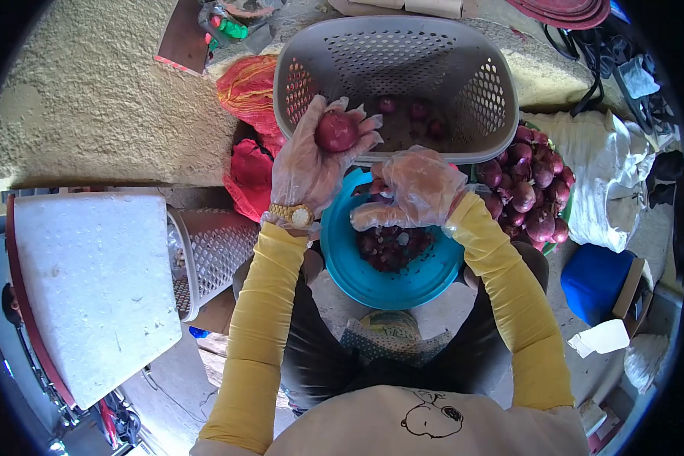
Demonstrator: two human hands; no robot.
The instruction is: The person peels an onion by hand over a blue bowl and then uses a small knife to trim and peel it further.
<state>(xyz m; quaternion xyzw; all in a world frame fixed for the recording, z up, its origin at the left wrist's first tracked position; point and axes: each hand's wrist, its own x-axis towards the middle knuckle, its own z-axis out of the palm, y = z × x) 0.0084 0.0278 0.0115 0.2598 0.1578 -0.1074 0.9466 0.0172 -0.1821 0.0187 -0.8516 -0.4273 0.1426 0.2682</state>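
Note:
My left hand (pixel 302 169), in a clear plastic glove and with a gold watch at the wrist, holds a red onion (pixel 337 131) in its upturned palm. It is at the near left rim of the grey perforated basket (pixel 395 27), where a few red onions (pixel 418 112) lie at the bottom. My right hand (pixel 422 186), gloved too, hovers over the blue basin (pixel 349 280) with its fingers curled. Something small and reddish shows by those fingertips, but I cannot make it out. Dark red onion pieces or skins (pixel 395 247) lie in the basin.
Red onions (pixel 528 190) are heaped at the right, beside a white sack (pixel 600 171). A red mesh bag (pixel 251 91) lies left of the basket. Nearer on the left are a white foam board (pixel 91 289) and another perforated basket (pixel 220 251). A blue container (pixel 596 281) stands at the right.

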